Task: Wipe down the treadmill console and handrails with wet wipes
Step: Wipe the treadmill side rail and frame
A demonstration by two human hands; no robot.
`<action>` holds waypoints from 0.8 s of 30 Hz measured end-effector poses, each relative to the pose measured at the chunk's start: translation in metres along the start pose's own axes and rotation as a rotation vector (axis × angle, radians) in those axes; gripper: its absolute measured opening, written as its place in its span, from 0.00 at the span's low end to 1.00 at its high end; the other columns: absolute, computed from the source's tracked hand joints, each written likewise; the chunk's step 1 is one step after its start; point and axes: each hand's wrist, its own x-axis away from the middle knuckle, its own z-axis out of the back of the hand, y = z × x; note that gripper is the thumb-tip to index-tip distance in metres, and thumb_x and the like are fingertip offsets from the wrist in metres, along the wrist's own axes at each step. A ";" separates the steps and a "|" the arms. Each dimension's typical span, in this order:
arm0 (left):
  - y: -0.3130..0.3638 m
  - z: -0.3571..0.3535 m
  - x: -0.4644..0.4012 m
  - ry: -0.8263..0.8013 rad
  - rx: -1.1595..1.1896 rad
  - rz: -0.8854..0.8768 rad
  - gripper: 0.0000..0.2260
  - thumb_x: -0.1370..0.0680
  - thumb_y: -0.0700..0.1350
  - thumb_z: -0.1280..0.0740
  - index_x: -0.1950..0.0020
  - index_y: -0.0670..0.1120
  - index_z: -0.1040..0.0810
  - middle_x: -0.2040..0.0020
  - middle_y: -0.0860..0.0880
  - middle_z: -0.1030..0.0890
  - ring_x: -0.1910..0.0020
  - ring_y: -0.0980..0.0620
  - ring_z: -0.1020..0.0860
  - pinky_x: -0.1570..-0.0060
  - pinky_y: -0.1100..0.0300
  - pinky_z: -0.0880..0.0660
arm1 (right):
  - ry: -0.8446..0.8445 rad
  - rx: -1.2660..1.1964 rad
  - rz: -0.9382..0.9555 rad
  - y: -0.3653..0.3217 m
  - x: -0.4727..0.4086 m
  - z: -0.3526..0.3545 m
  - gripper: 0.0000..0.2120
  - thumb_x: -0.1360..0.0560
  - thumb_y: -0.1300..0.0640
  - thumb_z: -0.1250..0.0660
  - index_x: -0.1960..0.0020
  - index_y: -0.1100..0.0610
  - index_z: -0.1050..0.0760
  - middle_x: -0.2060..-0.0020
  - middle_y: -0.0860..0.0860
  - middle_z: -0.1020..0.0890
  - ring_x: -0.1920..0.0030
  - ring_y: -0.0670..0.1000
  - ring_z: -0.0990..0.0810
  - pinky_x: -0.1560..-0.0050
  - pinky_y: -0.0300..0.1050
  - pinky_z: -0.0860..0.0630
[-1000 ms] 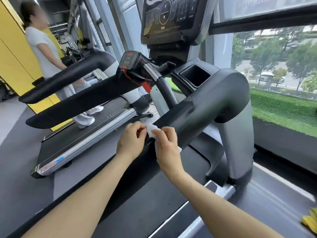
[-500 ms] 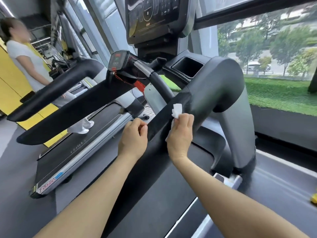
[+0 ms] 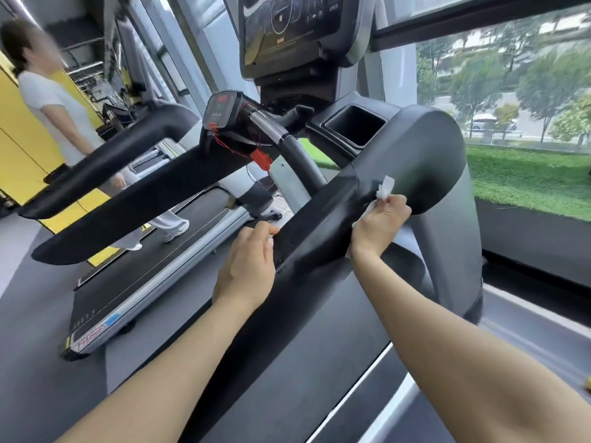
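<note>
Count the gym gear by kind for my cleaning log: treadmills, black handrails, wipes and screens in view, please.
Treadmills: 2, the near one and the next one.
Black handrails: 3, right, middle, far left.
Wipes: 1, white, in the right hand.
Screens: 2, the big console and a small red display.
Total: 8.

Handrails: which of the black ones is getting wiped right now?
The right handrail, nearest the window. The right hand presses a white wipe on it; the other handrails have none.
</note>
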 end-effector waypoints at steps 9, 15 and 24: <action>0.000 0.001 0.001 -0.037 0.018 0.067 0.12 0.18 0.47 0.49 0.39 0.54 0.30 0.44 0.54 0.29 0.43 0.50 0.28 0.45 0.46 0.28 | -0.305 0.101 0.483 -0.001 0.059 0.007 0.19 0.27 0.68 0.46 0.43 0.59 0.22 0.47 0.50 0.31 0.50 0.49 0.36 0.43 0.24 0.43; -0.002 -0.002 0.000 -0.030 0.015 0.050 0.11 0.18 0.47 0.49 0.40 0.53 0.30 0.45 0.55 0.29 0.42 0.52 0.28 0.44 0.48 0.29 | -0.118 -0.051 0.260 0.023 -0.030 -0.013 0.22 0.26 0.67 0.46 0.35 0.60 0.25 0.50 0.42 0.35 0.50 0.43 0.36 0.40 0.36 0.37; 0.000 -0.001 -0.001 -0.019 0.013 0.058 0.10 0.18 0.45 0.48 0.41 0.52 0.30 0.44 0.55 0.28 0.41 0.51 0.27 0.41 0.47 0.30 | -0.553 -0.077 0.337 0.033 0.104 0.030 0.22 0.19 0.58 0.52 0.25 0.54 0.47 0.26 0.41 0.48 0.25 0.41 0.52 0.25 0.43 0.58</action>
